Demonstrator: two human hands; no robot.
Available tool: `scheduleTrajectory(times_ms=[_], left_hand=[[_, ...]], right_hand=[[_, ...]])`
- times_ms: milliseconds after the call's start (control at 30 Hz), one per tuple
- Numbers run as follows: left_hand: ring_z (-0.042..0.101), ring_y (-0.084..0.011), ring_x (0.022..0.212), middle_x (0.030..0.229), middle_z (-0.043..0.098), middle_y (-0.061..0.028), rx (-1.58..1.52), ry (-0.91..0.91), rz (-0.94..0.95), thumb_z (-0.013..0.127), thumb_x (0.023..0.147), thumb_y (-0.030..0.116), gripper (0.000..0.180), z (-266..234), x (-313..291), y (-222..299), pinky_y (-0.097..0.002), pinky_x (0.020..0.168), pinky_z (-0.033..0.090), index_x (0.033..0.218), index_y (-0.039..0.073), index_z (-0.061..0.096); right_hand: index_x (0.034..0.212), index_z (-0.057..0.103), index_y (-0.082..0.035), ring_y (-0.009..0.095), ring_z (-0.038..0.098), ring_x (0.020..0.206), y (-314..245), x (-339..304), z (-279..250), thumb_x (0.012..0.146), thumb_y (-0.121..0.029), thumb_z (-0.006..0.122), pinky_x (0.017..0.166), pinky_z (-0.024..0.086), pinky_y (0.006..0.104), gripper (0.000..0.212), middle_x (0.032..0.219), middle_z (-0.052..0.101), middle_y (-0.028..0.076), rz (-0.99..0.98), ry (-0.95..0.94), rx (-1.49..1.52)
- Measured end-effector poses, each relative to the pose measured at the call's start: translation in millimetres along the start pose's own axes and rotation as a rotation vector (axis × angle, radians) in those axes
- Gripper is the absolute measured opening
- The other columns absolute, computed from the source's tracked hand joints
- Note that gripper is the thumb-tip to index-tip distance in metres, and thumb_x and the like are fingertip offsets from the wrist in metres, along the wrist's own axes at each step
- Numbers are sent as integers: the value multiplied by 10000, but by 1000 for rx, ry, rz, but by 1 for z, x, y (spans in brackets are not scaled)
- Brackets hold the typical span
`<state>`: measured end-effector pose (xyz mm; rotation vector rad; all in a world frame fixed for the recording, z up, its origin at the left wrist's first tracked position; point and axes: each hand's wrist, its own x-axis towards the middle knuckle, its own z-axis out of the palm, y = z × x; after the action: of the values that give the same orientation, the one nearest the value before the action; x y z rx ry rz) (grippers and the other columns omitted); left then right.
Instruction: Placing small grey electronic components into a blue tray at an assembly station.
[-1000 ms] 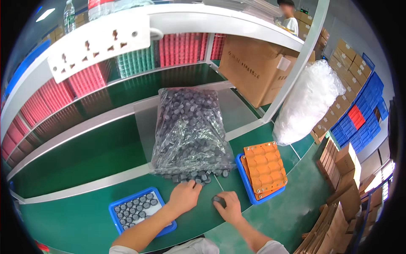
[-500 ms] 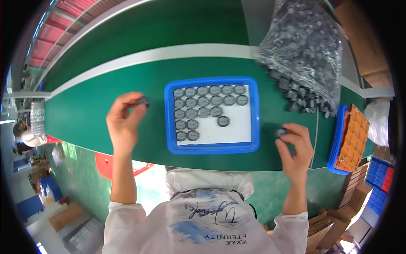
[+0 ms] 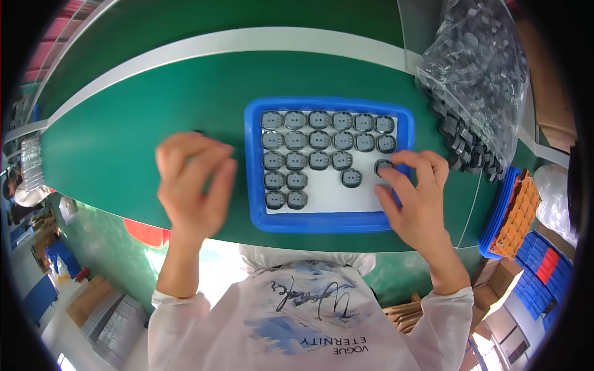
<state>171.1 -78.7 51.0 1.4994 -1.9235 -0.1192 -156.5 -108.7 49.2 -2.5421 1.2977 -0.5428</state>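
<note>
A blue tray [image 3: 253, 167] with a white sheet in its bottom holds rows of small round dark grey plastic parts [image 3: 318, 141], each with small holes on top. One loose part [image 3: 351, 178] sits off the rows. My right hand [image 3: 414, 198] reaches over the tray's right rim, thumb and fingers closed on a dark grey plastic part [image 3: 383, 167] at the white sheet. To the left of the tray, my left hand [image 3: 195, 182] is blurred, thumb and fingertips slightly apart with nothing visible between them. A small dark piece [image 3: 198, 131] peeks out behind its knuckles.
At the far right, a clear plastic bag [image 3: 476, 80] of dark parts spills a pile [image 3: 461, 139] onto the green table [image 3: 148, 105]. Stacked blue trays [image 3: 498, 216] with an orange piece [image 3: 523, 213] stand at the right edge. A white strip [image 3: 247, 38] crosses the table behind.
My right hand has moved left from beside the tray, bringing its part over the white sheet. The part seen in my left fingertips no longer shows there. The view has shifted slightly.
</note>
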Motion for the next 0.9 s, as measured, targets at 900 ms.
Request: scheduleTrajectory(times_ms=[900], left_hand=[[556, -312, 1000, 980, 622, -79, -115, -202, 229, 752, 725, 19, 197, 52, 40, 50, -401, 852, 477, 918, 54, 739]], right_hand=[[958, 721, -90, 309, 506, 1042, 15, 3, -2, 691, -67, 831, 889, 408, 451, 290, 1010, 613, 37, 10, 44, 21]])
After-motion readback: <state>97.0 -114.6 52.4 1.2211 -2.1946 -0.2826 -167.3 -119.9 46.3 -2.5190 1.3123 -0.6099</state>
